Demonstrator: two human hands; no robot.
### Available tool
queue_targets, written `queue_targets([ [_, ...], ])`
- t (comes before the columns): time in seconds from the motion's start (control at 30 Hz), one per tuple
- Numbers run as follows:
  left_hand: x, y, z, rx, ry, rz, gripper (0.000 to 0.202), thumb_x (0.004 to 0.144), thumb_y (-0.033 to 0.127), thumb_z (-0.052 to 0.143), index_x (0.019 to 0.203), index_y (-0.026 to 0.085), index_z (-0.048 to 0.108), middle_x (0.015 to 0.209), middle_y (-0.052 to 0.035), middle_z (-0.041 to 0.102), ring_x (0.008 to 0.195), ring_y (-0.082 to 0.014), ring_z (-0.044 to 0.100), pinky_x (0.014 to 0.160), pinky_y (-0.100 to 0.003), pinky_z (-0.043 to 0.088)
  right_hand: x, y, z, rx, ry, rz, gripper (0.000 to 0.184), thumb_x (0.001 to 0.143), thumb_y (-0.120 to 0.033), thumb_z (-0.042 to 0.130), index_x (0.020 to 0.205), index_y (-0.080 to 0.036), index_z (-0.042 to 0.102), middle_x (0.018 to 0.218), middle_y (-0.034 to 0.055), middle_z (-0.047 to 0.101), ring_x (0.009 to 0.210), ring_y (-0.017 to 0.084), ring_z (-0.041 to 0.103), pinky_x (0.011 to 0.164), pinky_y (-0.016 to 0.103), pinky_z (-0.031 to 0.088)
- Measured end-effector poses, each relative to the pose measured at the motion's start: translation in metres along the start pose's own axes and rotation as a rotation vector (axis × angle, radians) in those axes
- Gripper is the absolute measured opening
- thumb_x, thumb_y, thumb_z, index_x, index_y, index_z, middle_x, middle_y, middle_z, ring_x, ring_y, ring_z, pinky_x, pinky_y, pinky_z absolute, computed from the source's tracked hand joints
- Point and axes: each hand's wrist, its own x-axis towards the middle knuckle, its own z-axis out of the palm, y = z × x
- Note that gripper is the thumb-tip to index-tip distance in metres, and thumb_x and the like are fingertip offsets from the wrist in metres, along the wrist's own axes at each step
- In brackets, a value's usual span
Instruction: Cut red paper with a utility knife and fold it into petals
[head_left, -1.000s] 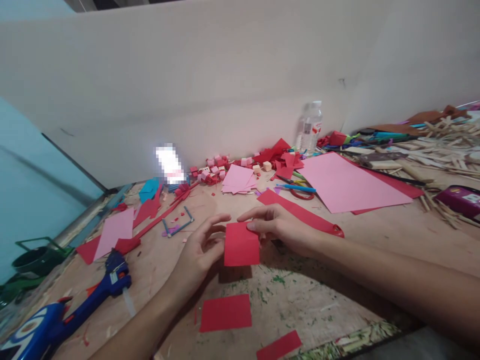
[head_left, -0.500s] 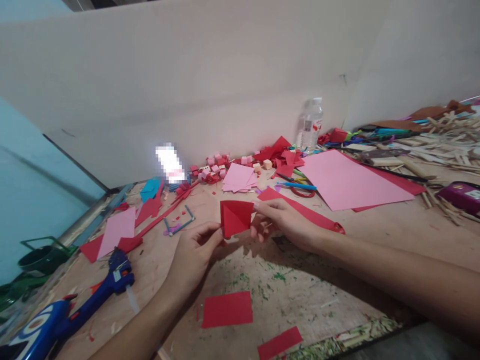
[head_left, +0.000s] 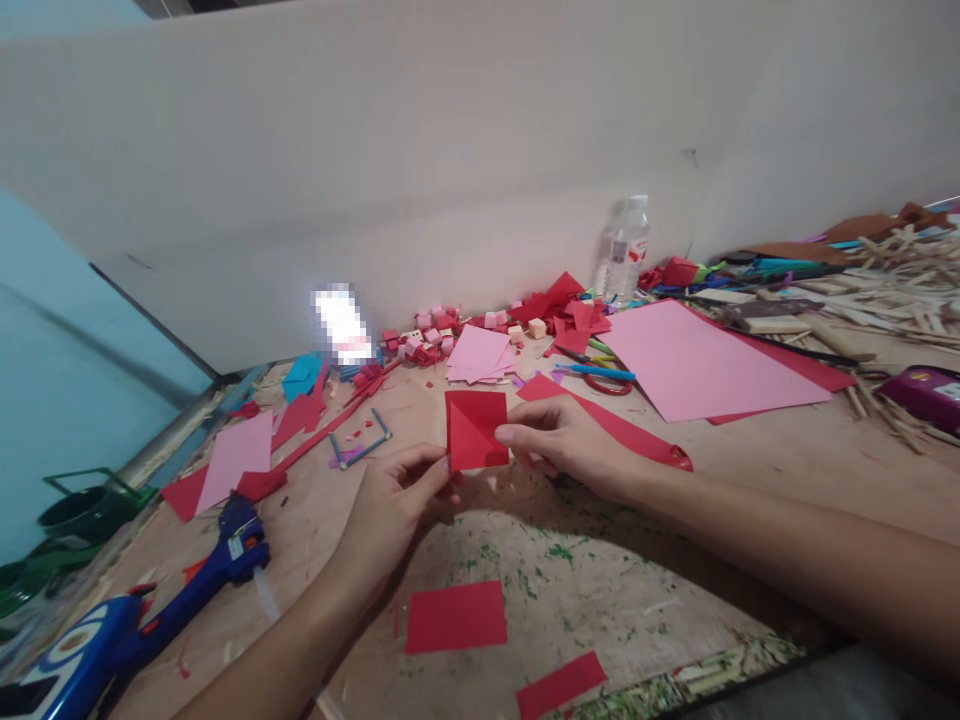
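Between both hands, above the wooden work surface, is a small red paper square (head_left: 477, 425) with a diagonal crease across it. My left hand (head_left: 405, 485) pinches its lower left corner between thumb and fingers. On the right edge, the thumb and fingers of my right hand (head_left: 551, 440) close on the paper. A red paper rectangle (head_left: 456, 616) lies flat on the surface below the hands, and a narrower red strip (head_left: 561, 684) rests nearer the front edge. Behind the right hand lies a long red paper piece (head_left: 622, 425) with a curled end.
A blue glue gun (head_left: 232, 545) lies at the left. Scissors (head_left: 607, 385), a stack of pink paper squares (head_left: 478, 355) and a large pink sheet (head_left: 705, 365) sit farther back. A plastic bottle (head_left: 628, 250) stands by the wall, with wooden sticks (head_left: 900, 280) heaped at right.
My right thumb has moved from the upper right corner down the right edge onto the paper's face. The paper's right side, bent before, now looks flatter.
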Motion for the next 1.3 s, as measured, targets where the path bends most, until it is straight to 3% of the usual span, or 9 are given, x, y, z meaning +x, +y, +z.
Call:
queue_targets([
  [0.1, -0.002, 0.001, 0.002, 0.038, -0.068, 0.008, 0.025, 0.085, 0.041, 0.076, 0.081, 0.017, 0.076, 0.07, -0.0018, 0.067, 0.065, -0.015, 0.058, 0.061, -0.023, 0.046, 0.0, 0.003, 0.0, -0.028, 0.006, 0.054, 0.041, 0.081, -0.051, 0.079, 0.063, -0.02, 0.06, 0.051, -0.0053, 0.05, 0.045, 0.009, 0.035, 0.046, 0.028, 0.02],
  [0.27, 0.0, 0.005, -0.006, 0.09, -0.025, 0.128, 0.028, 0.093, 0.04, 0.07, 0.116, 0.025, 0.075, 0.108, -0.0061, 0.074, 0.095, -0.0233, 0.069, 0.074, -0.029, 0.052, 0.0, 0.002, 0.0, -0.094, 0.005, 0.026, 0.037, 0.086, -0.046, 0.072, 0.062, -0.019, 0.062, 0.054, -0.0027, 0.054, 0.049, 0.01, 0.039, 0.049, 0.028, 0.027],
  [0.4, 0.004, 0.008, -0.014, 0.227, -0.078, 0.362, 0.031, 0.092, 0.034, 0.073, 0.122, 0.03, 0.072, 0.147, -0.0068, 0.057, 0.132, -0.0292, 0.058, 0.096, -0.035, 0.052, -0.001, 0.001, 0.0, -0.209, -0.029, -0.088, 0.036, 0.088, -0.038, 0.069, 0.059, -0.02, 0.059, 0.058, -0.0025, 0.054, 0.056, 0.012, 0.045, 0.055, 0.028, 0.035],
  [0.47, 0.003, 0.01, -0.013, 0.266, -0.099, 0.407, 0.034, 0.088, 0.032, 0.078, 0.121, 0.029, 0.07, 0.154, -0.0074, 0.048, 0.134, -0.0307, 0.057, 0.1, -0.039, 0.052, -0.002, 0.002, 0.001, -0.248, -0.031, -0.104, 0.037, 0.088, -0.038, 0.068, 0.058, -0.021, 0.056, 0.057, -0.0039, 0.05, 0.057, 0.012, 0.044, 0.055, 0.028, 0.033],
  [0.63, -0.004, 0.013, -0.01, 0.403, 0.05, 0.565, 0.027, 0.089, 0.032, 0.077, 0.112, 0.029, 0.065, 0.147, -0.007, 0.052, 0.137, -0.0297, 0.053, 0.102, -0.041, 0.049, -0.004, 0.003, 0.003, -0.326, -0.026, -0.058, 0.039, 0.09, -0.043, 0.068, 0.06, -0.02, 0.057, 0.056, -0.0045, 0.047, 0.057, 0.012, 0.043, 0.054, 0.029, 0.03],
  [0.8, -0.001, 0.019, -0.018, 0.751, -0.005, 0.638, 0.016, 0.094, 0.034, 0.071, 0.108, 0.028, 0.07, 0.144, -0.0076, 0.054, 0.138, -0.031, 0.051, 0.106, -0.046, 0.05, -0.007, 0.003, 0.004, -0.392, -0.028, -0.071, 0.037, 0.092, -0.04, 0.066, 0.062, -0.02, 0.058, 0.058, -0.0041, 0.048, 0.058, 0.013, 0.043, 0.055, 0.03, 0.029],
  [0.97, 0.0, 0.025, -0.02, 0.752, -0.034, 0.713, 0.012, 0.096, 0.027, 0.068, 0.084, 0.024, 0.068, 0.127, -0.0065, 0.063, 0.117, -0.0253, 0.065, 0.097, -0.039, 0.054, -0.005, 0.0, 0.004, -0.357, -0.007, -0.036, 0.038, 0.091, -0.039, 0.067, 0.06, -0.021, 0.054, 0.058, -0.0031, 0.052, 0.057, 0.013, 0.044, 0.053, 0.029, 0.03],
  [1.1, -0.016, 0.03, -0.016, 0.905, -0.002, 0.88, 0.013, 0.097, 0.019, 0.064, 0.086, 0.024, 0.07, 0.122, -0.0075, 0.065, 0.108, -0.0247, 0.064, 0.086, -0.035, 0.053, 0.003, -0.007, 0.002, -0.3, 0.062, 0.116, 0.032, 0.092, -0.032, 0.065, 0.063, -0.02, 0.06, 0.055, -0.0022, 0.054, 0.051, 0.012, 0.045, 0.051, 0.028, 0.032],
  [1.3, -0.047, 0.014, -0.009, 1.069, -0.351, 0.855, 0.027, 0.098, 0.008, 0.045, 0.093, 0.02, 0.068, 0.104, -0.0059, 0.076, 0.093, -0.0228, 0.069, 0.082, -0.037, 0.053, -0.007, -0.022, -0.019, -0.421, 0.003, 0.118, 0.025, 0.092, -0.033, 0.068, 0.11, -0.018, 0.078, 0.089, 0.0079, 0.078, 0.065, 0.019, 0.066, 0.062, 0.033, 0.051],
])
